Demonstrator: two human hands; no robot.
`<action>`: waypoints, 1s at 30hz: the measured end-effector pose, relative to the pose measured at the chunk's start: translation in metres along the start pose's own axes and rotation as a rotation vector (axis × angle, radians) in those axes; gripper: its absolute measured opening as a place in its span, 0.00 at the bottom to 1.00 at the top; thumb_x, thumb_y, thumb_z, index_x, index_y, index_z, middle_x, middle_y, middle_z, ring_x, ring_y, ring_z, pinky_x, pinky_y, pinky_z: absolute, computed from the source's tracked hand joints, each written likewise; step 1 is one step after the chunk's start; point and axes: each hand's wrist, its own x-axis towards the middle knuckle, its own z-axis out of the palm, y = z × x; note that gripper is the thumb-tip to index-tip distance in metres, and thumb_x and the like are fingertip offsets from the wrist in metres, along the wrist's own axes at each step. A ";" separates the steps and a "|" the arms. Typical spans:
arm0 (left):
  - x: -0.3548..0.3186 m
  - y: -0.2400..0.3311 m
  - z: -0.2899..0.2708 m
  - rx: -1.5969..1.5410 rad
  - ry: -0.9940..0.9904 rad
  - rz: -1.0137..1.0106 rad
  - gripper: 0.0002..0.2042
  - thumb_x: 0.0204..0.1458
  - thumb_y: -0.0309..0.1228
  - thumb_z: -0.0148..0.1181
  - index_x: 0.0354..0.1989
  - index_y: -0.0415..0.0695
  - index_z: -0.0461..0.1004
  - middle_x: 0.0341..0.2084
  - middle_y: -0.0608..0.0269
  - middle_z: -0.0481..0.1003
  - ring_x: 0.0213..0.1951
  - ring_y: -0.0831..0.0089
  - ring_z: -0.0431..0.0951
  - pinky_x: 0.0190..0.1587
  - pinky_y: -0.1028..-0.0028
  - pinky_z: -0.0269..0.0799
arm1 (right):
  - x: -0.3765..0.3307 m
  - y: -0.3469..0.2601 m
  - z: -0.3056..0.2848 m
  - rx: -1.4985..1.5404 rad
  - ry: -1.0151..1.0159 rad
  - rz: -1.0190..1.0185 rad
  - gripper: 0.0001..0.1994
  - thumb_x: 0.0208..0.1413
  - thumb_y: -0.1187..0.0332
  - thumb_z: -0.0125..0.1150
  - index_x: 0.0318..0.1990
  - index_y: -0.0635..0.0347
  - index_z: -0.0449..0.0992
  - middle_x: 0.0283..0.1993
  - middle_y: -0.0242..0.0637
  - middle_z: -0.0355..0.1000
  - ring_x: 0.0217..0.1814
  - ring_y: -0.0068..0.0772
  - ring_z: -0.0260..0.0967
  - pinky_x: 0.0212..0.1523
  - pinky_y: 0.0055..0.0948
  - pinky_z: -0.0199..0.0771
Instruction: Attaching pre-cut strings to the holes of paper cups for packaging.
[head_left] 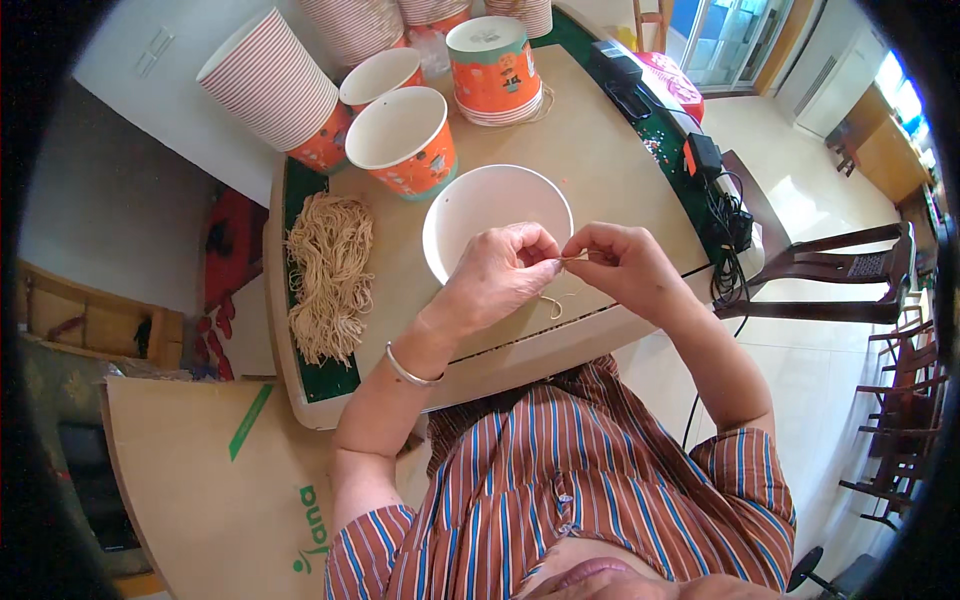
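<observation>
Over the near rim of a round white bowl (455,230), my two hands almost meet. My left hand (498,270), with a silver bangle on its wrist, pinches a thin beige string (574,257) between thumb and fingertips. From the other side, my right hand (630,268) pinches the same string, its fingers curled in. A loose curl of string shows below my fingers, above the table edge. Whether the string is knotted between the fingertips is too small to tell. To the left lies a thick bundle of beige strings (328,280).
Two open orange paper tubs (400,140) stand behind the bowl, with a tall tilted stack of tubs (275,90) at the left. An upturned tub (492,75) stands at the back. Black adapters and cables (728,225) line the right edge, beside a wooden chair (830,270).
</observation>
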 end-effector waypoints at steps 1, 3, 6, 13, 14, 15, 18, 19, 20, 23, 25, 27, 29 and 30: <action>0.000 0.000 -0.001 0.000 -0.001 0.000 0.05 0.55 0.24 0.62 0.36 0.34 0.78 0.27 0.65 0.77 0.32 0.82 0.75 0.36 0.77 0.74 | 0.000 0.000 0.000 0.000 0.001 0.000 0.05 0.57 0.73 0.64 0.39 0.64 0.79 0.21 0.22 0.63 0.25 0.12 0.57 0.24 0.21 0.58; 0.000 -0.001 -0.003 0.040 -0.031 0.014 0.06 0.58 0.27 0.63 0.37 0.37 0.77 0.29 0.73 0.76 0.34 0.87 0.72 0.37 0.81 0.72 | 0.000 0.000 0.000 -0.054 0.009 -0.004 0.04 0.56 0.74 0.65 0.38 0.64 0.79 0.20 0.24 0.62 0.24 0.12 0.57 0.24 0.21 0.59; 0.001 -0.001 -0.003 0.047 -0.041 0.014 0.05 0.58 0.27 0.63 0.37 0.37 0.77 0.30 0.73 0.76 0.35 0.86 0.72 0.38 0.80 0.72 | 0.000 0.004 0.002 -0.115 0.048 -0.051 0.05 0.55 0.74 0.65 0.38 0.64 0.79 0.19 0.27 0.62 0.23 0.14 0.57 0.24 0.23 0.60; 0.001 -0.003 -0.004 0.028 -0.057 0.007 0.05 0.58 0.26 0.63 0.37 0.37 0.77 0.31 0.72 0.76 0.36 0.86 0.72 0.41 0.80 0.71 | -0.002 -0.004 0.005 -0.150 0.046 -0.045 0.03 0.56 0.77 0.63 0.38 0.64 0.77 0.21 0.23 0.63 0.25 0.10 0.55 0.24 0.18 0.56; 0.001 -0.003 -0.004 0.055 -0.048 0.040 0.05 0.57 0.26 0.63 0.36 0.37 0.77 0.31 0.71 0.76 0.36 0.84 0.72 0.41 0.80 0.72 | -0.002 -0.003 0.005 -0.141 0.052 -0.054 0.03 0.56 0.77 0.63 0.37 0.64 0.77 0.21 0.23 0.63 0.25 0.10 0.56 0.24 0.19 0.56; 0.001 -0.003 -0.003 0.082 -0.038 0.071 0.05 0.57 0.26 0.63 0.36 0.37 0.77 0.31 0.69 0.76 0.36 0.83 0.73 0.42 0.79 0.72 | -0.002 -0.002 0.006 -0.132 0.057 -0.063 0.03 0.55 0.76 0.63 0.36 0.65 0.77 0.21 0.23 0.63 0.25 0.10 0.56 0.24 0.19 0.57; -0.002 0.004 -0.003 0.219 0.004 0.103 0.06 0.55 0.26 0.64 0.34 0.36 0.77 0.31 0.65 0.77 0.36 0.80 0.75 0.43 0.76 0.73 | -0.002 0.002 0.003 -0.169 0.028 -0.040 0.03 0.55 0.76 0.62 0.35 0.65 0.76 0.21 0.23 0.63 0.25 0.10 0.56 0.25 0.19 0.57; -0.003 0.004 -0.002 0.219 0.005 0.102 0.06 0.55 0.26 0.64 0.34 0.36 0.77 0.31 0.65 0.77 0.36 0.80 0.75 0.43 0.76 0.73 | -0.002 0.004 0.003 -0.169 0.026 -0.040 0.03 0.55 0.76 0.62 0.35 0.65 0.76 0.21 0.23 0.63 0.25 0.10 0.56 0.25 0.19 0.57; -0.003 0.003 -0.002 0.225 0.022 0.117 0.06 0.54 0.26 0.64 0.34 0.35 0.77 0.31 0.63 0.77 0.36 0.78 0.76 0.43 0.76 0.73 | -0.003 0.006 0.003 -0.151 0.003 -0.018 0.04 0.55 0.75 0.62 0.35 0.66 0.77 0.22 0.27 0.67 0.26 0.13 0.59 0.26 0.21 0.61; -0.002 0.002 -0.001 0.229 0.034 0.118 0.06 0.54 0.26 0.64 0.33 0.35 0.77 0.31 0.61 0.77 0.36 0.77 0.77 0.42 0.75 0.74 | -0.005 0.012 0.006 -0.057 -0.036 0.032 0.06 0.55 0.73 0.62 0.36 0.67 0.78 0.23 0.30 0.70 0.27 0.15 0.62 0.28 0.22 0.65; -0.003 0.002 -0.001 0.232 0.039 0.106 0.06 0.54 0.26 0.64 0.33 0.35 0.77 0.30 0.62 0.77 0.35 0.77 0.77 0.42 0.75 0.74 | -0.006 0.009 0.009 0.018 -0.058 0.050 0.06 0.56 0.72 0.62 0.36 0.68 0.78 0.24 0.28 0.70 0.28 0.14 0.62 0.28 0.22 0.65; -0.004 0.003 -0.001 0.199 0.048 0.093 0.06 0.54 0.27 0.64 0.33 0.35 0.77 0.30 0.62 0.77 0.35 0.77 0.77 0.40 0.74 0.74 | -0.007 0.001 0.008 0.078 -0.073 0.110 0.07 0.57 0.71 0.62 0.36 0.68 0.78 0.25 0.25 0.70 0.29 0.14 0.62 0.29 0.21 0.65; -0.006 0.005 -0.001 0.223 0.058 0.092 0.06 0.54 0.27 0.64 0.32 0.36 0.77 0.30 0.62 0.77 0.34 0.78 0.77 0.39 0.74 0.74 | -0.008 0.000 0.009 0.118 -0.051 0.146 0.07 0.58 0.70 0.62 0.36 0.67 0.78 0.25 0.24 0.70 0.27 0.13 0.62 0.27 0.20 0.64; -0.006 0.006 -0.001 0.248 0.069 0.091 0.06 0.54 0.27 0.65 0.32 0.36 0.77 0.29 0.62 0.77 0.34 0.78 0.76 0.39 0.74 0.73 | -0.008 -0.001 0.010 0.158 -0.030 0.180 0.07 0.59 0.69 0.63 0.36 0.65 0.79 0.25 0.23 0.69 0.26 0.12 0.61 0.25 0.19 0.62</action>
